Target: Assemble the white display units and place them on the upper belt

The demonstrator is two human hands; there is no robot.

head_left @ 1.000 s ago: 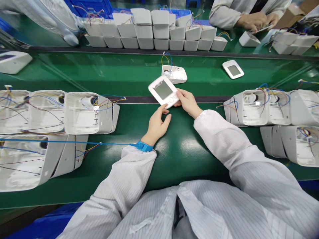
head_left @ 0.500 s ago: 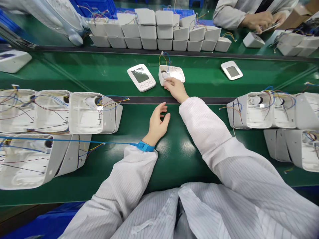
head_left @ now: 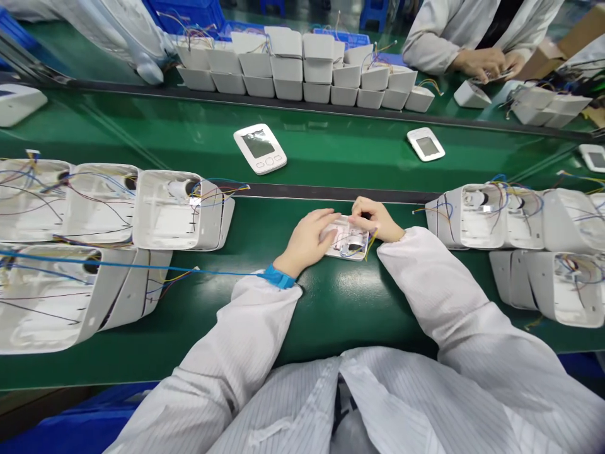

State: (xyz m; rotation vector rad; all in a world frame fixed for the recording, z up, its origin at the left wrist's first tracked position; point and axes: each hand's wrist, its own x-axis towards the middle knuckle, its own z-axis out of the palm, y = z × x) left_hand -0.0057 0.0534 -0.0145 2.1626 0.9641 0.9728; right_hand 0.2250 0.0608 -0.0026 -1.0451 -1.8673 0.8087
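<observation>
An open white plastic housing (head_left: 346, 248) lies on the green bench before me, with a small cylindrical motor and thin coloured wires inside. My left hand (head_left: 309, 243) grips its left side, fingers along the far rim and thumb near the inner edge. At the far right corner, my right hand (head_left: 378, 219) is closed with curled fingers, thumb and forefinger together over the rim. What lies between those fingertips is hidden. Yellow wires (head_left: 371, 243) stick out at the housing's right end. A blue wrist strap (head_left: 278, 276) with a cord circles my left wrist.
Rows of open white housings (head_left: 167, 211) with wires stand at left, more housings (head_left: 482, 217) at right. Beyond the dark rail lie a white display panel (head_left: 261, 149) and another panel (head_left: 426, 145). Across, stacked housings (head_left: 287, 66) stand near a co-worker's hands (head_left: 486, 64).
My right hand has brought the white housing from the far strip to the near bench, turning it. My left hand has moved right and taken hold of its left side.
</observation>
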